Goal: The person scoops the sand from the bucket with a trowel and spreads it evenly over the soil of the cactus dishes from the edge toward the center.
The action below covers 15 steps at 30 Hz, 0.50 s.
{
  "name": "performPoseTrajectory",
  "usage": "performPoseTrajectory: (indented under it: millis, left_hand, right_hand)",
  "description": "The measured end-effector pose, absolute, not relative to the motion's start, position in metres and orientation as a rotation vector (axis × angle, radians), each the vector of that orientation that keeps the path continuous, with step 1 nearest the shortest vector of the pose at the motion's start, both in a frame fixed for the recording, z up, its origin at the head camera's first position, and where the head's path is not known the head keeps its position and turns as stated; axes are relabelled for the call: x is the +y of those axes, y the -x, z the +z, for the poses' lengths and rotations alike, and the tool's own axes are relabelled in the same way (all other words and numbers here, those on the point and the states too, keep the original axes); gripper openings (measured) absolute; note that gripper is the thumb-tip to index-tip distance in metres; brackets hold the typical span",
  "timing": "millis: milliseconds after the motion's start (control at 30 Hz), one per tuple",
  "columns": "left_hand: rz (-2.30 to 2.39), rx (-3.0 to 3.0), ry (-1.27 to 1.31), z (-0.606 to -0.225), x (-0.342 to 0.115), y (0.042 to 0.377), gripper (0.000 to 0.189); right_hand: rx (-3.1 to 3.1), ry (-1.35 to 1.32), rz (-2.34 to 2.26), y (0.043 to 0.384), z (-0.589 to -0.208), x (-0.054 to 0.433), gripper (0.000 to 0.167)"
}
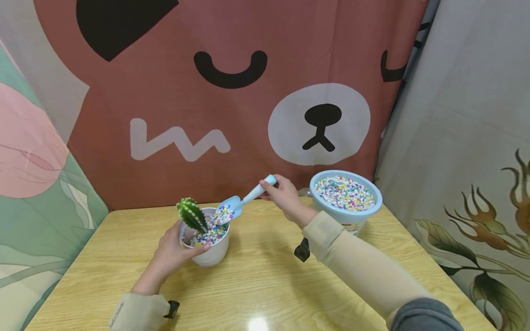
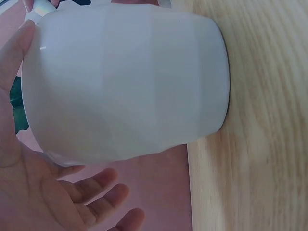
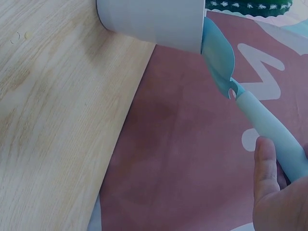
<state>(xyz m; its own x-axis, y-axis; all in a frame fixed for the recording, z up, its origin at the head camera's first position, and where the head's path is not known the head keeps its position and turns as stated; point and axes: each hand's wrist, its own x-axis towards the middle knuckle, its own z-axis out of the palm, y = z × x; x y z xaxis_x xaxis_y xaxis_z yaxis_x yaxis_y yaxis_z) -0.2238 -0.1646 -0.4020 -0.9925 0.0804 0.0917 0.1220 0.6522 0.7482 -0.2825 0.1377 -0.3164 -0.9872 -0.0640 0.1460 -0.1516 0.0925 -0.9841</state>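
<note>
A white flowerpot (image 1: pixel 213 255) stands on the table, with a green cactus (image 1: pixel 192 216) leaning at its left side and colourful small pellets (image 1: pixel 207 236) around the cactus. My left hand (image 1: pixel 171 250) holds the pot from the left, its thumb along the near rim; several of its fingers show beside the pot in the left wrist view. From the right, my right hand (image 1: pixel 285 195) grips the handle of a light blue toy shovel (image 1: pixel 254 193). Tipped down to the left, the shovel's blade (image 3: pixel 219 55) reaches the pot's rim, with pellets on it in the head view.
A light blue bucket (image 1: pixel 327 208) full of the same kind of pellets stands at the right, behind the right forearm. The wooden table (image 1: pixel 248 285) ends at the back against a brown cloth (image 1: pixel 248 110) with a cartoon bear. Patterned curtains hang at both sides.
</note>
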Motion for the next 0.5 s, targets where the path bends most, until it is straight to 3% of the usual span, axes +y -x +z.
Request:
performPoseTrajectory:
  millis: [500]
  left_hand:
    - [-1.318, -2.799, 0.277, -0.4021, -0.1693, 0.2273, 0.109]
  right_hand:
    - [-2.308, -0.226, 2.029, 0.2826, -0.3143, 0.1393, 0.018]
